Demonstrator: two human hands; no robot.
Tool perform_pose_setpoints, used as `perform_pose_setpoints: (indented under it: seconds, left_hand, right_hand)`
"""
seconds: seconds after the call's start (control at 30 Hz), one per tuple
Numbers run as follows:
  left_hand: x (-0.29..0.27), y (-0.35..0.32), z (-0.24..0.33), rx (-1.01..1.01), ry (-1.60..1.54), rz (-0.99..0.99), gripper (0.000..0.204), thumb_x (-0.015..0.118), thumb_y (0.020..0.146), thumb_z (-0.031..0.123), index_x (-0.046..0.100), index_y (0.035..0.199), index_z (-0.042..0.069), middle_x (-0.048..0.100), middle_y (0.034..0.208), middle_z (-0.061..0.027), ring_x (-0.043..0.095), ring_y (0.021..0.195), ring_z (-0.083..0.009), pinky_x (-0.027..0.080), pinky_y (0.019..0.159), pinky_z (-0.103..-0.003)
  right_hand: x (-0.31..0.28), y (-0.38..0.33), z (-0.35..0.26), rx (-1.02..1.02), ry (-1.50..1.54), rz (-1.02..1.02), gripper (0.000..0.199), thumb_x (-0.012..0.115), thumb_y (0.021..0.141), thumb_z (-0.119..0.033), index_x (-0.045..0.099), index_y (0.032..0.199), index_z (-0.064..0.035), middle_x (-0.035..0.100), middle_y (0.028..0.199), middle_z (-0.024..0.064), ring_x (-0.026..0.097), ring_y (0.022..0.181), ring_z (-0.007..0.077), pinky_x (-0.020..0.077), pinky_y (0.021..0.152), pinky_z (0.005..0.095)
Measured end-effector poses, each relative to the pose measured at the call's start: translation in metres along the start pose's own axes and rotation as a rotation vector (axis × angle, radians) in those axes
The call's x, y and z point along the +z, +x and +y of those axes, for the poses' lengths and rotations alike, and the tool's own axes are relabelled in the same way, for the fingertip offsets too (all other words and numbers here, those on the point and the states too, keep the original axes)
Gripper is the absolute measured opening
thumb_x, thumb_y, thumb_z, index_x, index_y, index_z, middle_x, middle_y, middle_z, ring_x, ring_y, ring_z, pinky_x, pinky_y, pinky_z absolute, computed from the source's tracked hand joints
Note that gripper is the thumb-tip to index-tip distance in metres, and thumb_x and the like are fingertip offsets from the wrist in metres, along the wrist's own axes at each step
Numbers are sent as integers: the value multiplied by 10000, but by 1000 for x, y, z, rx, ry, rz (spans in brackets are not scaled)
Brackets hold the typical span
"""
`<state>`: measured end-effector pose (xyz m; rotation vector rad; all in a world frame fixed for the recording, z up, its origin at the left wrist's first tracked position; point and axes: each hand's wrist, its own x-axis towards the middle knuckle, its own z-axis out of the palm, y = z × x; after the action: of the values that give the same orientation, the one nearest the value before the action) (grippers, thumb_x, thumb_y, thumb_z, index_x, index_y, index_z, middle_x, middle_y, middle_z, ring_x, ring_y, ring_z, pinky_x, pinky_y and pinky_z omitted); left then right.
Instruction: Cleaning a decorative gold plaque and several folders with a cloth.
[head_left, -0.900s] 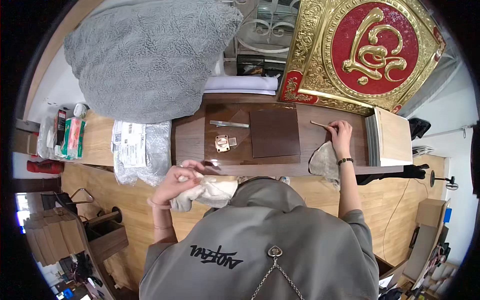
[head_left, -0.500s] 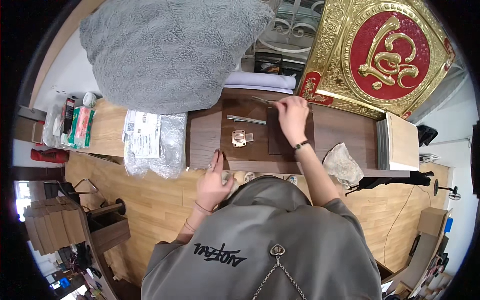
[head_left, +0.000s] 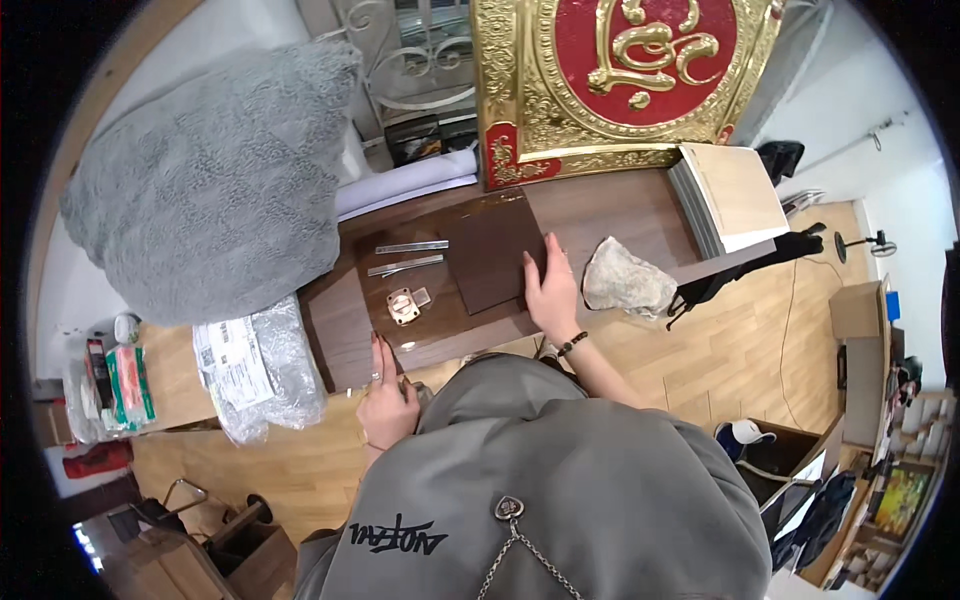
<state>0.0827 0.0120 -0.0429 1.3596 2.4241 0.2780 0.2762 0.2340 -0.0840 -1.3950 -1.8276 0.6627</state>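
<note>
My right hand (head_left: 548,285) lies flat, palm down, on the right edge of a dark brown square board (head_left: 485,250) that sits on the dark wooden table (head_left: 340,320). At the table's near edge my left hand (head_left: 385,395) rests with its fingers stretched onto the top, and I see nothing in it. Between the hands lies a small copper-coloured fitting (head_left: 403,305). Two thin metal strips (head_left: 408,256) lie beyond it, left of the board.
A crumpled grey-beige cloth (head_left: 625,278) lies right of my right hand. Stacked light wood panels (head_left: 730,200) stand at the table's right end, behind them a gold and red ornamental plaque (head_left: 620,70). A grey blanket (head_left: 210,180) and a bubble-wrapped package (head_left: 250,365) lie left.
My right hand came from the table's right end to the board's far side, then back to its right edge. My left hand let go of a white cloth and moved to the table's edge.
</note>
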Motion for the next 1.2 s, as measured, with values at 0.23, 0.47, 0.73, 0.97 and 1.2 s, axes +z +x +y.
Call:
perform_pose_setpoints:
  seconds: [0.23, 0.47, 0.73, 0.97, 1.2]
  left_hand:
    - [-14, 13, -31, -45, 87, 22, 844, 607, 756, 197, 218, 1499, 105, 263, 1547, -74, 637, 979, -350, 536, 740, -420]
    - [-36, 16, -63, 69, -13, 56, 806, 644, 744, 179, 299, 1459, 40, 321, 1511, -143, 542, 1170, -366, 494, 893, -404]
    - [-60, 17, 23, 117, -261, 30, 563, 635, 852, 184, 468, 1361, 8, 427, 1443, -175, 451, 1301, -336, 389, 1046, -365]
    - [-69, 28, 42, 255, -300, 56, 492, 626, 866, 134, 507, 1319, -19, 464, 1408, -205, 459, 1303, -314, 355, 1065, -355]
    - [-56, 40, 54, 319, -256, 1, 405, 609, 890, 105, 554, 1257, -57, 550, 1314, -222, 523, 1240, -305, 391, 1032, -342]
  right_hand:
    - [22, -5, -18, -87, -102, -57, 544, 533, 944, -316, 419, 1344, 36, 502, 1300, 297, 480, 1218, 436, 417, 998, 448]
    - [-71, 8, 14, -394, -409, -86, 466, 618, 872, -359, 574, 1271, -121, 504, 1371, 159, 355, 1330, 434, 270, 1081, 543]
    - [-59, 15, 61, 135, -748, 338, 451, 574, 876, -442, 604, 1262, -211, 519, 1366, 122, 377, 1291, 430, 143, 1102, 580]
    - [-5, 30, 47, -550, -492, -51, 458, 545, 890, -344, 547, 1310, -160, 544, 1318, 119, 472, 1215, 409, 230, 1076, 582]
    - [-118, 87, 134, -60, -857, 385, 354, 508, 911, -279, 576, 1227, -133, 615, 1104, 113, 551, 1034, 321, 344, 961, 520]
